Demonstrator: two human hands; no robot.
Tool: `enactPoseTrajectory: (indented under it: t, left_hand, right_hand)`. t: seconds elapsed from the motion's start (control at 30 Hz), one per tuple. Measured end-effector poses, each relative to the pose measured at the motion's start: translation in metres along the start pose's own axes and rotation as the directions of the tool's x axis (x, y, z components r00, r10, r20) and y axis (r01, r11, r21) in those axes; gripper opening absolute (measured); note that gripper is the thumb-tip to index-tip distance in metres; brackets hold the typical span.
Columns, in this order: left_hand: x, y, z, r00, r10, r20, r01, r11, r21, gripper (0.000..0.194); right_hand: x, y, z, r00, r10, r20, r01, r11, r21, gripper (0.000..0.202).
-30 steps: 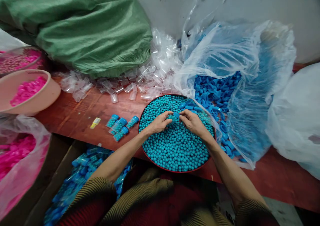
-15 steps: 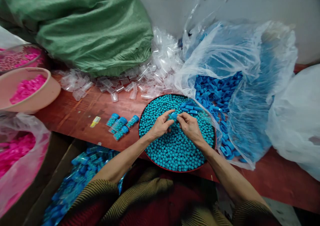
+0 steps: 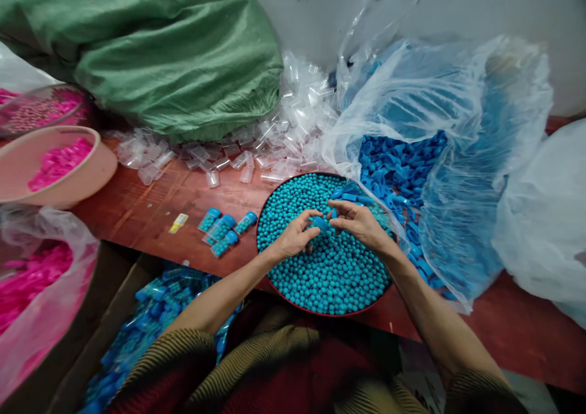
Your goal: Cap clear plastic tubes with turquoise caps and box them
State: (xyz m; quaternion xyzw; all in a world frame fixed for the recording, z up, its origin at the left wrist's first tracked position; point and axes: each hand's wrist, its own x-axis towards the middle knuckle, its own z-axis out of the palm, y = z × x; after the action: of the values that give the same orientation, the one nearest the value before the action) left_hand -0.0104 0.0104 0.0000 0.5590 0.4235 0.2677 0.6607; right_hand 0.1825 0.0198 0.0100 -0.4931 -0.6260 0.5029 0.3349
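Over a round tray (image 3: 296,306) full of turquoise beads (image 3: 329,279), my left hand (image 3: 295,237) is closed on a small bead-filled jar (image 3: 320,223), partly hidden by the fingers. Just right of it, my right hand (image 3: 361,223) pinches a small blue plastic piece (image 3: 334,213) between thumb and fingers. The two hands are slightly apart. Several more blue plastic pieces (image 3: 350,192) lie on the beads at the tray's back. Left of the tray, several clear jars with blue caps (image 3: 223,228) lie on the red table, with turquoise beads inside.
Clear empty jars (image 3: 293,139) are heaped along the wall beside a green sack (image 3: 183,66). An open plastic bag (image 3: 462,218) spills blue pieces (image 3: 403,163) at right. A pink basin (image 3: 86,176) stands at left. Below the table edge, a box holds filled jars (image 3: 151,322).
My right hand has drawn back a little to the right from the jar, and a blue piece now shows in its fingers. My left hand keeps hold of the jar.
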Motion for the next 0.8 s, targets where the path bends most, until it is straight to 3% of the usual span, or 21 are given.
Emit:
enactPoseTrajectory:
  t: [0.07,0.13,0.2,0.3,0.43,0.57,0.7,0.8]
  left_hand:
    - [-0.001,0.002,0.003,0.999,0.012,-0.047,-0.011,1.000,0.019,0.046]
    - [-0.002,0.003,0.008,0.991,0.037,-0.125,-0.034,0.999,0.026,0.053]
    - [-0.003,0.005,0.012,0.979,0.069,-0.192,-0.070,0.998,0.000,0.055]
    - [-0.004,0.010,0.016,0.971,0.098,-0.217,-0.114,0.992,-0.061,0.051]
    - [-0.007,0.013,0.017,0.976,0.090,-0.199,-0.113,0.988,-0.107,0.037]
    - [-0.008,0.007,0.025,0.955,0.055,-0.292,-0.098,0.986,-0.135,0.028]
    - [-0.008,0.002,0.027,0.943,0.091,-0.321,-0.084,0.996,0.037,0.022]
    - [-0.016,0.003,0.009,0.930,0.196,-0.311,-0.113,0.958,0.264,0.026]
  right_hand:
    - [-0.001,-0.001,0.009,0.995,-0.022,-0.102,0.018,0.999,-0.046,0.047]
    - [-0.006,-0.004,0.022,0.986,-0.101,-0.134,0.070,0.973,-0.218,0.044]
    - [-0.013,-0.007,0.034,0.981,-0.175,-0.088,0.128,0.912,-0.390,0.051]
    - [-0.021,-0.011,0.046,0.979,-0.203,-0.002,0.169,0.818,-0.550,0.079]
    - [-0.022,-0.005,0.054,0.964,-0.260,-0.051,0.166,0.740,-0.652,0.080]
    - [-0.020,0.008,0.062,0.913,-0.397,-0.099,0.227,0.694,-0.683,0.076]
    - [-0.022,0.009,0.071,0.927,-0.362,-0.104,0.185,0.678,-0.711,0.075]
    - [-0.028,-0.001,0.072,0.947,-0.322,-0.025,0.196,0.634,-0.748,0.075]
